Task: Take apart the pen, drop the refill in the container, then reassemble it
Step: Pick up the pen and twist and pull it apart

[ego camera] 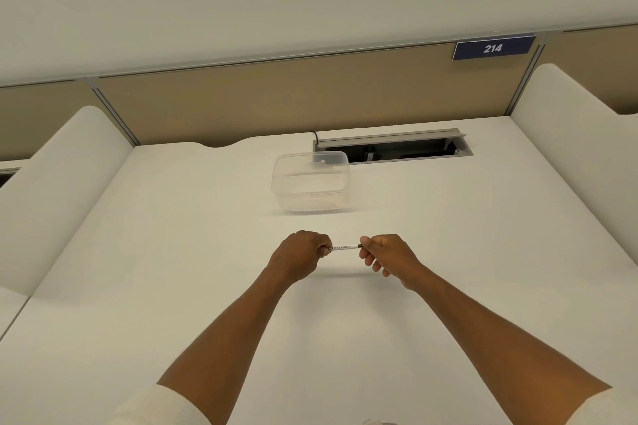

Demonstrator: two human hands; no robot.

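Left hand [301, 254] and right hand [381, 252] are each gripping an end of the pen [343, 247], lying crosswise just nearer than the container [310, 183].

White desk [172, 286] with a white side divider at each edge: left [58, 190], right [573, 155]. Tan back panel [293, 97] behind. Blue sign [493, 48] reading "214" at its upper right. Open cable tray [393, 148] recessed at the desk's rear, black cable [315, 134] entering its left end.

Sign [493, 48] reads "214"; pen [344, 247] apparently "WHITE BOARD"
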